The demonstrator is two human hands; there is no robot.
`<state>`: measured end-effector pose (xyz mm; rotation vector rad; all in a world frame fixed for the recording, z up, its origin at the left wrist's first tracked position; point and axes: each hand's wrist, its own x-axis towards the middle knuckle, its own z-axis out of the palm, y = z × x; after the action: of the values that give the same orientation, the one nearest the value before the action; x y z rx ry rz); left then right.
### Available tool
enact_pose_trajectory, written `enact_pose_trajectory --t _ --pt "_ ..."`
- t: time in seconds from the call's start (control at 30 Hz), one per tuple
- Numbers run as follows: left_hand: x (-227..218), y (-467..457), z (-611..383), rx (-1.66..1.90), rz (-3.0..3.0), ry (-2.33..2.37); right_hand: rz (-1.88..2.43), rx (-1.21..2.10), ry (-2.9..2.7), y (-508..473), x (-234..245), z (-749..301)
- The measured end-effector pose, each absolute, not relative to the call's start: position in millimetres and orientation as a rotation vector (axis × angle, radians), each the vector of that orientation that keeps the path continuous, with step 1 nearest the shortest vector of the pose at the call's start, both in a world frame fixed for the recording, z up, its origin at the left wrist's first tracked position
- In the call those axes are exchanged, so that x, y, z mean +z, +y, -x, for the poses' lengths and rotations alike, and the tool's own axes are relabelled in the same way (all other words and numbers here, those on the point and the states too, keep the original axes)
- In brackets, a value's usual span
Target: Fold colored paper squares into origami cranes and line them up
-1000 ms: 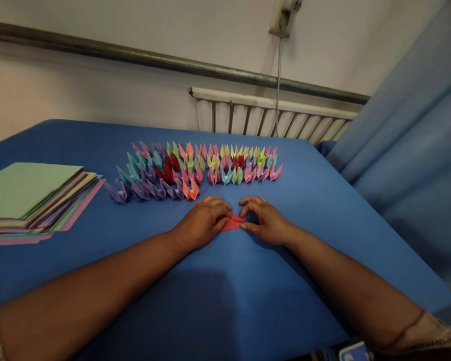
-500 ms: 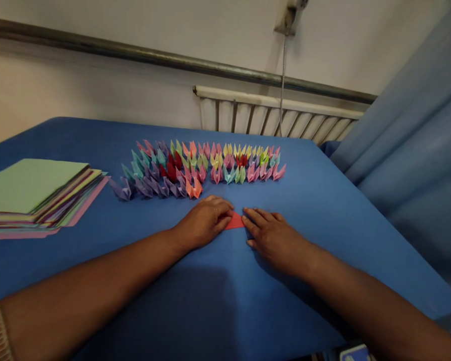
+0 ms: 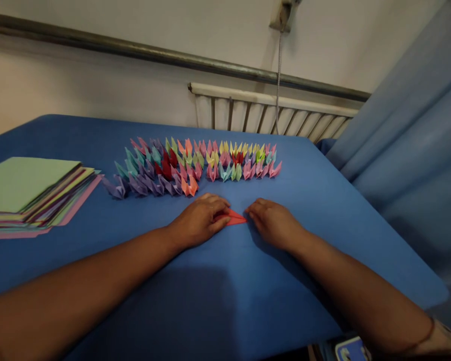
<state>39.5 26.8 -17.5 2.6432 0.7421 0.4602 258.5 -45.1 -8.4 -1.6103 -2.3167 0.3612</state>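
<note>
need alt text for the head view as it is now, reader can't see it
A person's bare left hand holds a small pointed piece of folded red paper on a smooth blue table, the bare right hand close to its tip. Beyond stand rows of multicoloured folded-paper birds, with a stack of flat coloured paper sheets at left.

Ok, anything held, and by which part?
The left hand holds the red paper by its left end; whether the right hand grips it is unclear.

2 hands point(image 3: 200, 221), 1 red ppr point(image 3: 235, 217), 1 stk point(image 3: 30, 183).
</note>
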Motion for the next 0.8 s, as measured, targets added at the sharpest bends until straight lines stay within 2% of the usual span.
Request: enact_pose_trajectory --t 0.17,0.4,0.63,0.8 --pt "-10.5 22.1 -37.7 0.356 -2.717 0.675 1.457 0.488 -2.214 -36.4 -21.5 -253.1" --pt "-3.6 15.8 -39.6 0.404 -2.815 0.637 1.391 0.56 -2.257 -47.3 -16.3 -243.9" --pt "-14.2 19.6 -36.8 0.506 -2.486 0.882 1.373 0.693 -2.219 -54.4 -13.1 -238.3" --pt "-16.7 20.1 -36.6 0.628 -2.429 0.966 1.429 0.519 -2.057 -41.0 -24.6 -243.8"
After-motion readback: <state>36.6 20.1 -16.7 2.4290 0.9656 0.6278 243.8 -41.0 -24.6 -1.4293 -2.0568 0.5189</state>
